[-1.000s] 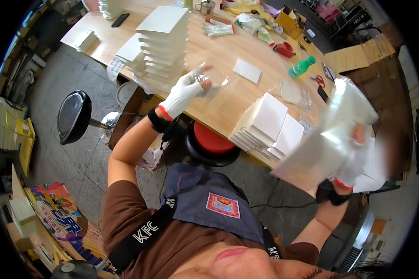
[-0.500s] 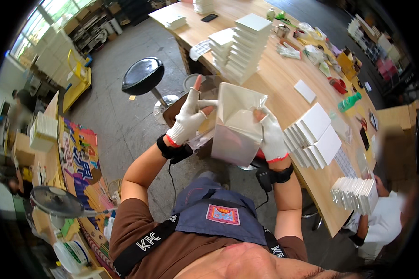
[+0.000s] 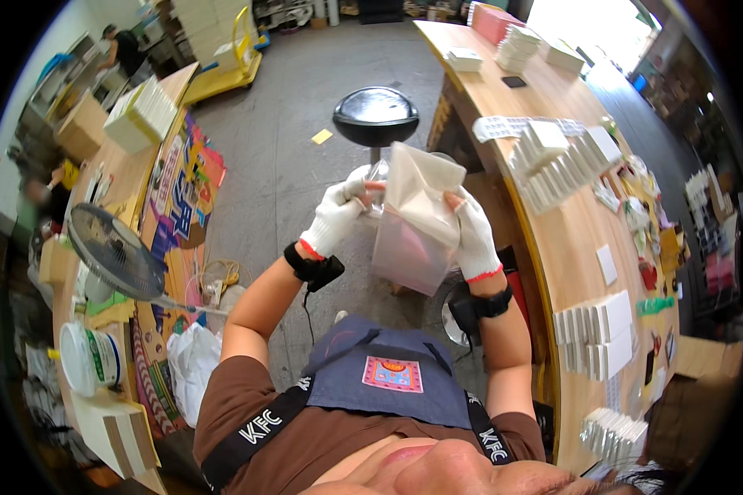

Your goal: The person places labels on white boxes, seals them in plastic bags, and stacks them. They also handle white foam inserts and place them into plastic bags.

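Note:
In front of me is a translucent, boxy plastic bag (image 3: 413, 239) with a pinkish sheen and a creased, folded upper part. My right hand (image 3: 477, 235), in a white knit glove with bare fingertips, grips its right side, thumb on the near face and the other fingers hidden behind. My left hand (image 3: 335, 216), gloved the same way, is closed at the bag's upper left edge with its bare fingertips against it. Whether anything lies inside the bag I cannot tell. Beyond my hands stands a black round stool (image 3: 376, 115).
A long wooden table (image 3: 537, 272) at my right carries stacks of white boxes (image 3: 594, 330), a green bottle (image 3: 655, 306) and clutter. On the left are another table, a grey fan (image 3: 115, 252) and a white bucket (image 3: 91, 359). A yellow trolley (image 3: 223, 82) stands far off.
My view has turned left, so the stool and right-hand table sit differently in it. My left index finger, raised before, has come down to the bag's edge. My right hand keeps its grip.

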Demonstrator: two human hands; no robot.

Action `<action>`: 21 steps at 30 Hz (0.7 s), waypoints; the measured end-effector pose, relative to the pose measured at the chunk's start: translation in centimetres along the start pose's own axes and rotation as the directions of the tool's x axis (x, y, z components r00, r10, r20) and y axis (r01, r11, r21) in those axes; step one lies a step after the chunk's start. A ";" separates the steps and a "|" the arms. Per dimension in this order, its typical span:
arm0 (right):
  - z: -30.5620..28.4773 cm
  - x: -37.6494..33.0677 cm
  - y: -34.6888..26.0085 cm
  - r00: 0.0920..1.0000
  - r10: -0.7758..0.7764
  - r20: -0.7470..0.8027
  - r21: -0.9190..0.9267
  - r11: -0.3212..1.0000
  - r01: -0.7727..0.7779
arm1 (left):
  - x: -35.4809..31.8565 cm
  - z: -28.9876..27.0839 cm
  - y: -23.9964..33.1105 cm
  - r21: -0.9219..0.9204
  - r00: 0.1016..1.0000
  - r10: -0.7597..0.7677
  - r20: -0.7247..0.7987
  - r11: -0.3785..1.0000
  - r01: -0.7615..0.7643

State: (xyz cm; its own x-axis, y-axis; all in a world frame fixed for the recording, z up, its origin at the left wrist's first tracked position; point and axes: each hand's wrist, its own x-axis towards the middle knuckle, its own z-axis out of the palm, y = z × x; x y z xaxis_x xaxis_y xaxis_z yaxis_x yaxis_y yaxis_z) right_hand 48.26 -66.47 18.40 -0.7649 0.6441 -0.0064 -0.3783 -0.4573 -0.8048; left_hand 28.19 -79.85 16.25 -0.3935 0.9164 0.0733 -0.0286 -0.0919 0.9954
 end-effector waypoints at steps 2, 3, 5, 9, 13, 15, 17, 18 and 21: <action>3.3 2.8 1.6 0.998 0.037 0.059 -0.073 0.997 -0.033 | -0.4 -3.4 -0.3 -0.114 0.998 -0.059 -0.031 0.992 0.055; 5.8 4.4 1.6 0.997 0.065 0.036 -0.102 0.993 -0.061 | -0.1 -5.4 -0.8 -0.119 1.000 -0.019 -0.022 0.993 0.016; 7.2 7.9 4.0 0.998 0.028 0.061 -0.103 0.994 -0.022 | 0.5 -9.0 -1.8 -0.120 0.997 0.073 0.004 0.990 -0.072; 11.2 12.7 7.1 0.999 0.045 0.025 -0.145 0.989 -0.041 | -1.2 -12.3 3.2 -0.719 0.974 -0.178 0.139 0.658 0.223; 13.1 17.4 9.9 0.999 0.020 0.045 -0.398 0.917 -0.001 | 0.8 -16.9 1.2 -0.117 0.978 -0.186 -0.092 0.978 0.175; 14.0 19.3 10.5 0.995 0.096 0.018 -0.401 0.913 -0.081 | 1.8 -18.2 0.6 -0.152 0.972 -0.205 -0.119 0.971 0.186; 13.8 20.8 10.5 0.982 0.185 0.030 -0.271 0.947 -0.170 | 2.6 -18.4 0.2 -0.320 0.965 -0.122 -0.232 0.946 0.042; 13.8 21.5 10.3 0.973 0.226 0.048 -0.206 0.955 -0.212 | 3.4 -18.6 -0.2 -0.405 0.948 -0.103 -0.300 0.914 -0.029; 12.7 21.1 8.7 0.986 -0.063 0.153 -0.695 0.703 0.153 | 6.5 -20.6 -1.6 -0.549 0.910 -0.128 -0.395 0.827 -0.122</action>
State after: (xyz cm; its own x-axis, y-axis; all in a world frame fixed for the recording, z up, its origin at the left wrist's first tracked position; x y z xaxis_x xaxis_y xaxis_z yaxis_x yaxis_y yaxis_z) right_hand 22.18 -64.70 18.79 -0.8106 0.5697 0.1352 -0.0207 0.2028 -0.9790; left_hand 6.75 -81.77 13.83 -0.7175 0.6913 -0.0854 -0.4800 -0.4019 0.7798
